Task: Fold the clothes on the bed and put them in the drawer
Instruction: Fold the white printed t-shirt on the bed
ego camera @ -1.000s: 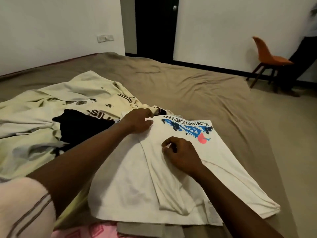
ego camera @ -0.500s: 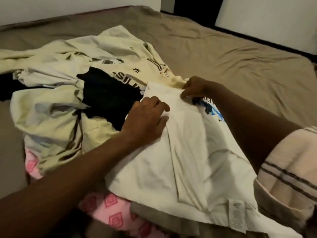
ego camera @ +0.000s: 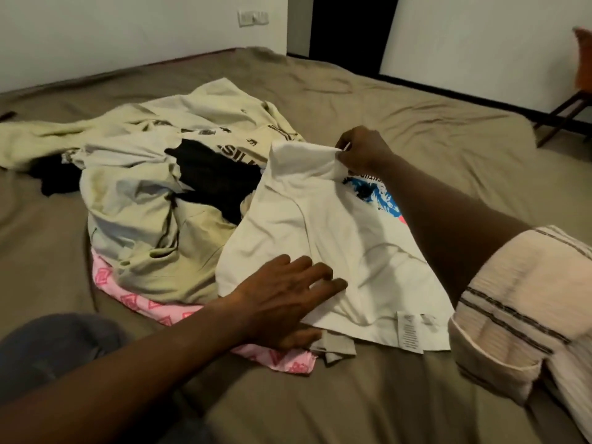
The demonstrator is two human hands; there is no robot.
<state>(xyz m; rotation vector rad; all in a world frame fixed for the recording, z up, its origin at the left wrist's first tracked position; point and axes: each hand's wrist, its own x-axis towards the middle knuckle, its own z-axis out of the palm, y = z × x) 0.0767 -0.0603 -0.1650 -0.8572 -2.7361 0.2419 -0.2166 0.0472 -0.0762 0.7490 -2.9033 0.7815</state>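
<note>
A white T-shirt (ego camera: 339, 238) with a blue and pink print lies partly folded on the brown bed (ego camera: 416, 129). My right hand (ego camera: 360, 149) pinches its far top edge and lifts it off the bed. My left hand (ego camera: 282, 299) lies at the near bottom corner, fingers spread flat on top and the thumb tucked under the hem. To the left sits a heap of clothes: a pale yellow-green garment (ego camera: 137, 193), a black one (ego camera: 217, 187) and a pink patterned one (ego camera: 153, 306) underneath. No drawer is in view.
A grey-green cloth piece (ego camera: 339, 347) pokes out under the white shirt's hem. An orange chair (ego camera: 576, 75) stands at the far right on the floor. A dark doorway (ego camera: 346, 30) opens behind the bed. White walls surround the room.
My left hand slid from the shirt's upper left edge down to its near bottom corner. My right hand has raised the top edge higher. The camera tilted up.
</note>
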